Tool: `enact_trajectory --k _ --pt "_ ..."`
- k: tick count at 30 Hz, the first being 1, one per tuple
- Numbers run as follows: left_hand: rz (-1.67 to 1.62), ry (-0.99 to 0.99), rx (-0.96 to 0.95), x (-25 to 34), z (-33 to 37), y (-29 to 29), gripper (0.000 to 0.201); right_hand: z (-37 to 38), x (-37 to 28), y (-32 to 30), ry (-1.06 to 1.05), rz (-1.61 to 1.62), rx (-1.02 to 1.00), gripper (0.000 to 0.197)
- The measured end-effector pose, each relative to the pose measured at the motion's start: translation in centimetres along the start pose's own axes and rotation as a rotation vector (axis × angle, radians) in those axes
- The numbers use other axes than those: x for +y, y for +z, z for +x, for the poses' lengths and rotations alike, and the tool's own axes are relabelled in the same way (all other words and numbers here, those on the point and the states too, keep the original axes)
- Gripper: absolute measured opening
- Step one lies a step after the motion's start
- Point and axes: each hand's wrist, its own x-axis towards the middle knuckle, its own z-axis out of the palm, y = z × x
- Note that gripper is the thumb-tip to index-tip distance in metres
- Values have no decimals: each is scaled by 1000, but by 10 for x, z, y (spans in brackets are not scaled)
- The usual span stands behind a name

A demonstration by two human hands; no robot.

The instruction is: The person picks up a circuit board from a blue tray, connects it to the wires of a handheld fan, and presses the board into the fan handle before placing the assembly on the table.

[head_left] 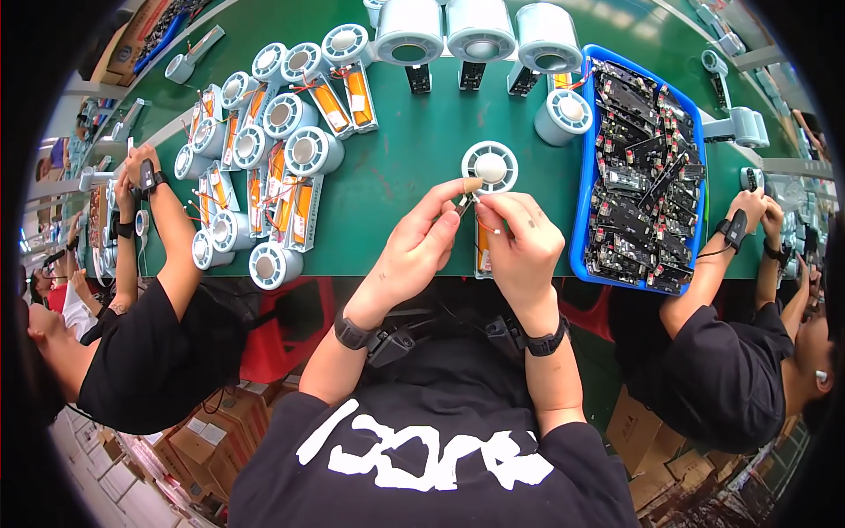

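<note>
Just above the table's near edge, my left hand [422, 233] and my right hand [525, 239] meet fingertip to fingertip, both closed in a pinch. Between them shows a small white wire connector [476, 199] with thin wires, in my right fingers. A narrow dark piece lies at my left fingertips, mostly hidden. Beneath both hands is a light-blue handheld fan [489, 167], its round head pointing away from me. An orange battery [483, 255] shows in its open handle, partly covered by my right hand.
Left on the green table [396, 194] lie several open fans with orange batteries [299, 207]. A blue tray [578, 238] of circuit boards stands at right. Fans [480, 40] stand at the back; another [563, 116] sits by the tray. Co-workers' hands [141, 167] [753, 209] work on both sides.
</note>
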Motion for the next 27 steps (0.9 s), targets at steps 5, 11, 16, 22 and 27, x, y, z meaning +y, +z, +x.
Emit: enact_trajectory --k 5,11,16,22,27 --pt "24 -11 35 -1 -2 2 40 0 2 -1 -31 -28 -8 16" --pt "345 71 80 5 1 0 36 4 2 -6 -115 -123 -86 20" --pt "627 239 93 14 2 -1 36 9 2 -8 -150 -159 -145 21" --pt "804 419 160 8 -5 0 36 14 8 -11 -201 -107 -277 21" --pt "491 141 205 -2 -17 -1 34 15 12 -10 -286 -104 -332 20"
